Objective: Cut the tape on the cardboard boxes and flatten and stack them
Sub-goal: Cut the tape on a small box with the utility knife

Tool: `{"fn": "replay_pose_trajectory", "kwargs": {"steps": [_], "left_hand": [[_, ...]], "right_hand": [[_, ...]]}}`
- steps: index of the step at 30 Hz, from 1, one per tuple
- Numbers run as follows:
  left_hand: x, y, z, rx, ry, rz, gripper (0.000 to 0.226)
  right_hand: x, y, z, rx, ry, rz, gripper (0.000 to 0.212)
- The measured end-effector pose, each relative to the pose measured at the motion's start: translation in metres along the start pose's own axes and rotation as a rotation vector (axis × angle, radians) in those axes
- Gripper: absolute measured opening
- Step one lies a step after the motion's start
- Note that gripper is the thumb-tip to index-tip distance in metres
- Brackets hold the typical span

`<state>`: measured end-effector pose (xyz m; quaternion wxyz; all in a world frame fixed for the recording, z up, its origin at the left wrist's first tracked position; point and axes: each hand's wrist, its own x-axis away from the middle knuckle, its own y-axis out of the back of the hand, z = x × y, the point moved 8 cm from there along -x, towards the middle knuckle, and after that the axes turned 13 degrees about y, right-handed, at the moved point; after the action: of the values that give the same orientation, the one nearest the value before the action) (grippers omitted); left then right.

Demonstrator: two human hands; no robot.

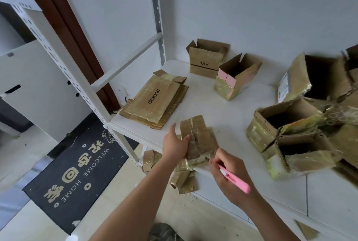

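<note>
A small taped cardboard box (199, 138) lies at the front edge of the white shelf (222, 105), its lower flaps hanging over the edge. My left hand (175, 144) holds its left side, thumb on top. My right hand (228, 175) grips a pink box cutter (235, 179), with the tip at the box's near right corner. A stack of flattened boxes (155, 101), the top one marked "dezone", lies at the shelf's left end.
Two open boxes stand at the back, a brown one (206, 61) and one with pink labels (235, 80). Several larger open boxes (302, 130) crowd the right side. A shelf post (77, 78) rises at left. A black welcome mat (75, 171) lies on the floor.
</note>
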<state>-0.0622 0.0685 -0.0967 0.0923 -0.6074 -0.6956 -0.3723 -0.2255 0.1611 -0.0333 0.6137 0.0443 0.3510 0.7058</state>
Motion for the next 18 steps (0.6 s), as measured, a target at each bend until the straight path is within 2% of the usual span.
{"fn": "replay_pose_trajectory", "kwargs": {"steps": [3, 6, 8, 10, 13, 15, 17, 18], "left_hand": [[0.0, -0.008, -0.025, -0.337, -0.312, 0.047, 0.076], [-0.003, -0.024, -0.032, -0.64, -0.467, 0.136, 0.06], [-0.003, -0.029, -0.033, -0.651, -0.485, 0.175, 0.054], [0.001, -0.026, -0.039, -0.548, -0.53, 0.15, 0.052], [0.007, -0.016, -0.041, -0.493, -0.501, -0.018, 0.05], [0.012, -0.011, -0.041, -0.695, -0.439, -0.248, 0.046], [0.021, -0.013, -0.046, -0.858, -0.526, -0.421, 0.04], [0.025, -0.019, -0.049, -0.876, -0.623, -0.41, 0.037]], "right_hand": [[0.017, 0.019, -0.013, -0.063, -0.068, -0.227, 0.017], [0.025, 0.022, -0.021, -0.13, -0.134, -0.403, 0.005], [0.026, 0.013, -0.023, -0.192, -0.172, -0.475, 0.009], [0.025, 0.002, -0.024, -0.237, -0.186, -0.537, 0.018], [0.015, -0.001, -0.03, -0.284, -0.175, -0.631, 0.015], [0.004, 0.006, -0.041, -0.349, -0.198, -0.697, 0.012], [-0.007, 0.012, -0.058, -0.407, -0.255, -0.724, 0.014], [-0.012, 0.013, -0.065, -0.441, -0.283, -0.729, 0.014]]}}
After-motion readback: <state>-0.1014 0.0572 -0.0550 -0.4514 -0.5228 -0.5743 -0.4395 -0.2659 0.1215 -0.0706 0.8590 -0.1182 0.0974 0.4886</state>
